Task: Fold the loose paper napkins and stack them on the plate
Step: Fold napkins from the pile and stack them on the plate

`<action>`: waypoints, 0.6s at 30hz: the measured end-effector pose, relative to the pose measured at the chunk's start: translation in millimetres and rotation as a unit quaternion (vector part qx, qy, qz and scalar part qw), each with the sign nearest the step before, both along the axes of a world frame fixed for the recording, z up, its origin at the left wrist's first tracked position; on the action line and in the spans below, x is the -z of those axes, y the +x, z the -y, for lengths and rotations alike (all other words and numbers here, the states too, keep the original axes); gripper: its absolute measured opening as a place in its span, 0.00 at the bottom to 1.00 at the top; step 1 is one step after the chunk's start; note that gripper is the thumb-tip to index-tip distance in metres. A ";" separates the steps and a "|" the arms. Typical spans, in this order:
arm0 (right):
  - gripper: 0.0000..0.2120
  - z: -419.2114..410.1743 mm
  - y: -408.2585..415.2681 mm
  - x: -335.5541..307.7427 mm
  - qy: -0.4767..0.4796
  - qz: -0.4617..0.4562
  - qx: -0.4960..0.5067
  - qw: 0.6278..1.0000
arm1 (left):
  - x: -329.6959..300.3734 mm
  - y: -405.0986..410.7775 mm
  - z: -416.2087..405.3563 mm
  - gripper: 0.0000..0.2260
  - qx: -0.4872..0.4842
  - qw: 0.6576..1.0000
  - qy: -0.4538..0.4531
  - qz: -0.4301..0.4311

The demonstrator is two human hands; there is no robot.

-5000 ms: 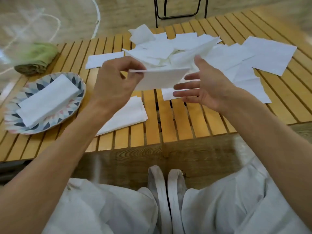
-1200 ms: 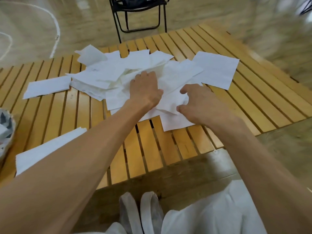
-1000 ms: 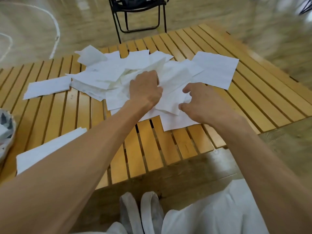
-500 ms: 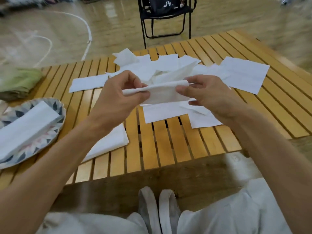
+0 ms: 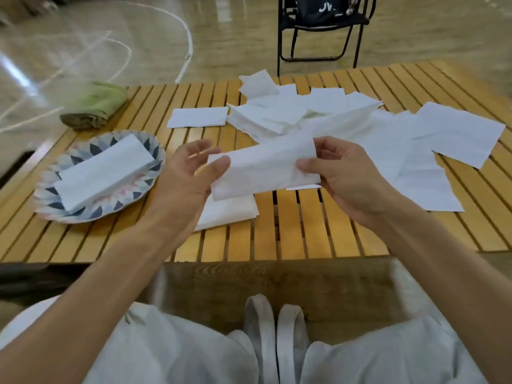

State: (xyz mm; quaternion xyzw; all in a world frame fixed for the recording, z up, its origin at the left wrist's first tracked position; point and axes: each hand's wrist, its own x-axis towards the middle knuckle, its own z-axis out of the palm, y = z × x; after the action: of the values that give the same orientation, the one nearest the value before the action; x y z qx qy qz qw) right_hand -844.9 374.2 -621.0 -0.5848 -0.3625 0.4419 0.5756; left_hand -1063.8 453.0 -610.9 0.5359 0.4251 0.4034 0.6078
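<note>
In the head view, one folded napkin (image 5: 264,169) is held in the air between two hands, above the near half of the slatted wooden table (image 5: 304,225). The right hand (image 5: 343,176) is closed on its right end, the thumb pressed on top and the fingers curled beneath. The left hand (image 5: 184,177) is loosely open, fingers spread; its thumb tip is laid against the left end of the napkin, and whether the fingers behind grip it cannot be told. The held napkin is seen as a white, softly creased strip, folded to a long rectangle; its long axis runs left to right between the hands, the right end raised slightly and tipped away from the person. One patterned plate (image 5: 133,205) is found to the left of the left hand, and on it one stack of folded napkins (image 5: 104,171) is laid, its long axis slanted from near left to far right; the number of napkins in the stack cannot be told. One further folded napkin (image 5: 227,213) lies on the table just below the left hand, partly covered by it. Beyond both hands a loose pile of unfolded napkins (image 5: 282,115) is spread, too overlapped to be counted, with one flat folded piece (image 5: 198,117) at its left edge and one single sheet (image 5: 457,138) lying far to the right of the right hand. One rolled green cloth (image 5: 95,109) is seen beyond the plate, and one black chair (image 5: 321,26) stands past the table.
</note>
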 end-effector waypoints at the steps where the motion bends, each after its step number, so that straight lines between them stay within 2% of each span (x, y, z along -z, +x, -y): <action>1: 0.14 -1.5 -4.4 1.6 0.001 0.003 -0.005 1.000 | -0.2 -3.7 -1.5 0.24 -0.008 1.000 0.001 -0.003; 5: 0.18 -7.7 -18.8 2.9 -0.011 -0.054 -0.026 0.998 | -2.0 -17.4 -8.2 0.27 -0.005 0.999 0.013 -0.042; 8: 0.14 -14.5 -25.6 1.3 -0.048 -0.075 -0.046 0.995 | -5.6 -30.1 -11.7 0.26 0.007 0.997 0.039 -0.065; 11: 0.10 -20.6 -33.0 2.8 -0.078 -0.022 -0.047 0.996 | -6.8 -45.1 -14.4 0.18 0.030 0.992 0.073 -0.100; 15: 0.06 -26.3 -44.6 4.6 -0.059 0.057 -0.044 0.996 | -2.9 -63.1 -16.3 0.13 0.028 0.989 0.091 -0.115; 18: 0.04 -32.6 -53.6 6.2 -0.029 0.133 -0.033 0.990 | 0.3 -76.0 -18.8 0.10 0.008 0.966 0.170 -0.195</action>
State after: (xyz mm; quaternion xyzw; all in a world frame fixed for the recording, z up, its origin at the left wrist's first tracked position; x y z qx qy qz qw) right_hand -898.5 406.8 -627.2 -0.6427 -0.4420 0.3893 0.4899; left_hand -1139.8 471.8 -611.2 0.7029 0.4560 0.3529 0.4165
